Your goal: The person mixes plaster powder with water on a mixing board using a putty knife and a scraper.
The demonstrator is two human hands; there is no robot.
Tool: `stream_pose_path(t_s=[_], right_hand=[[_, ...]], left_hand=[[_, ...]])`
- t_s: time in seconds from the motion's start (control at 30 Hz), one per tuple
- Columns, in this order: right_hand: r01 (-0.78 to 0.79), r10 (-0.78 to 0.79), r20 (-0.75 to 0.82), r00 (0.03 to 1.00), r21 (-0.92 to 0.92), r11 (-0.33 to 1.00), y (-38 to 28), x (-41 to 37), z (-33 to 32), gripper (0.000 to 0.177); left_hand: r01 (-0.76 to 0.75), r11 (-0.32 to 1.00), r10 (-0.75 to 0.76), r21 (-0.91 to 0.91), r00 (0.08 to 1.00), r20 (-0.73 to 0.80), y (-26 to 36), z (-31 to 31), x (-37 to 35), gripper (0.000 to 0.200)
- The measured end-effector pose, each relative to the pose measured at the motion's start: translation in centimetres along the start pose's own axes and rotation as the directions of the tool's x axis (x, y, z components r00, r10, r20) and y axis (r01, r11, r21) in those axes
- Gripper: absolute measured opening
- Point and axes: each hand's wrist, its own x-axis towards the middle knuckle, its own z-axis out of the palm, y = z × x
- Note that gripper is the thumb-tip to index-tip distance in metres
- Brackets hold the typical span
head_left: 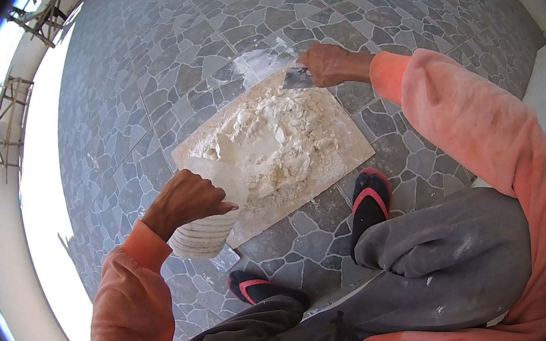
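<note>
My left hand (188, 198) is closed on the rim of a white ribbed plastic container (205, 239), which is tilted with its mouth toward a mound of white powder (304, 143). A smooth, wet-looking hollow lies in the middle of the mound. The mound sits on a flat, pale board (354, 140) on the floor. Beyond the mound's far edge, my right hand (328, 65) grips a putty knife (298, 79), its metal blade over the board's far side. The knife's handle is mostly hidden in my fingers.
Grey stone-patterned tiles (181, 32) surround the board, with a white smear (263, 62) behind it. My feet in red-strapped flip-flops (371, 203) are close to the near edge. A small flat metallic piece (225, 259) lies below the container. Wooden scaffolding (9, 128) stands outside at left.
</note>
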Motion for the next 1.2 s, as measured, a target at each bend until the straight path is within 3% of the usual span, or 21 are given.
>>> stream_pose_path(t_s=[1.2], right_hand=[[-0.005, 0.005, -0.004, 1.000, -0.013, 1.000, 0.04, 0.08, 0.06, 0.031]], left_hand=[[-0.008, 1.000, 0.008, 0.006, 1.000, 0.001, 0.20, -0.24, 0.00, 0.056]])
